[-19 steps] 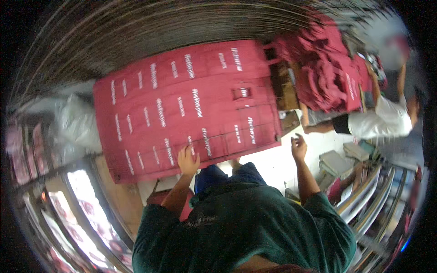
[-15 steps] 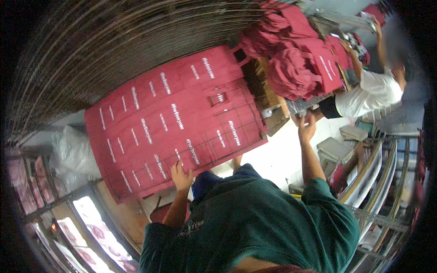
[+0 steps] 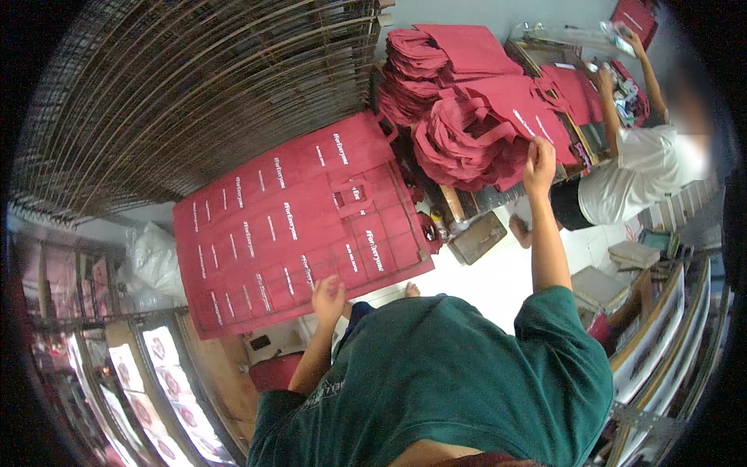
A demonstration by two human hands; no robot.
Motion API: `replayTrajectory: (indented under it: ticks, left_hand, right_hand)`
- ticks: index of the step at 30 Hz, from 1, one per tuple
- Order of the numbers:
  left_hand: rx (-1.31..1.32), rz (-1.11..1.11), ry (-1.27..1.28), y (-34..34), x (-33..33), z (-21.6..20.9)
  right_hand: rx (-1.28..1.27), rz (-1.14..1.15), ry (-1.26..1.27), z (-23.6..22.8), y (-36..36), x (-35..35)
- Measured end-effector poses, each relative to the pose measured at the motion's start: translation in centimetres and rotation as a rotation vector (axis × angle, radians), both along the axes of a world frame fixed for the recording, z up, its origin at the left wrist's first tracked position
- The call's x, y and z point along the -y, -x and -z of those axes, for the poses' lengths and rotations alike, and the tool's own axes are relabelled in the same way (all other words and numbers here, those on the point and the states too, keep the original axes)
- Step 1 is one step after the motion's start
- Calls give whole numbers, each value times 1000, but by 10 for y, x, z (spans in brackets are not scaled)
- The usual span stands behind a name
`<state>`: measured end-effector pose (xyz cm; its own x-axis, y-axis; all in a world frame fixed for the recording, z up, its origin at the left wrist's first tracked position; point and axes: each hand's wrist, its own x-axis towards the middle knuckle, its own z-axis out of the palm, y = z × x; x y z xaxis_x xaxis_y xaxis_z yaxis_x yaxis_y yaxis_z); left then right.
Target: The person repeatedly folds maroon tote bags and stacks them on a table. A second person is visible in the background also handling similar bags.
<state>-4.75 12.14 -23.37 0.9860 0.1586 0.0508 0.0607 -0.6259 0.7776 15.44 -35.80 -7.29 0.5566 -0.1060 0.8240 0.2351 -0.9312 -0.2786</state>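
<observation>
Red sheet (image 3: 299, 229) of printed fabric panels w/ white lettering lies flat across the middle-left of the view, tilted, its near edge toward us; we see it spread over a support we can't make out underneath. Far left: glass-fronted shelves (image 3: 156, 389) w/ pale printed pieces inside, and a clear plastic bag (image 3: 152, 261) just beside the sheet's left edge; behind both, a big stack of wire racks (image 3: 194, 86) fills the upper left. Our left hand (image 3: 328, 296) rests on the sheet's near edge, fingers bent onto the fabric, thumb side up; whether it pinches the cloth or just presses it, we can't tell. A handle-shaped cutout piece (image 3: 352, 194) sits approx. mid-sheet, toward the right side. Right of the sheet, a brown box (image 3: 478, 237) stands on the pale floor (image 3: 490, 284), near the sheet's right corner. Above it the counter (image 3: 467, 198) carries a heap of red bags (image 3: 475, 132) w/ loop handles, more folded ones stacked behind. Our right hand (image 3: 539, 163) is raised, well apart from the left, fingers closed on the edge of a red bag at the heap's right side. Far right, another person in a white shirt (image 3: 634, 175) stands at the counter, arms up among more red pieces.
</observation>
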Motion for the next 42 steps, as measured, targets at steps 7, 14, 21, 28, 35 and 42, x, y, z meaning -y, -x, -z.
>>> replayTrajectory:
  ticks: [7, 14, 21, 28, 35, 42]
  left_hand:
    - [-805, 495, 892, -71, 133, -58]
    - [-772, 630, 1926, -103, 175, -159]
    - [-310, 179, 1841, -103, 151, -172]
    - [27, -69, 1655, -32, 73, -183]
    - [-115, -497, 1355, 30, 20, -127]
    - [-348, -690, 1236, -6, -54, -83]
  right_hand:
    - [160, -462, -200, -165, 42, -39]
    - [211, -1330, -856, -180, 37, -31]
    - [78, -1724, -916, -142, -9, 10]
    - [-478, -989, -1786, -13, 116, -51]
    - [-1380, -633, -2060, 84, 146, -123]
    - [-1600, -527, -1720, 120, 69, -185]
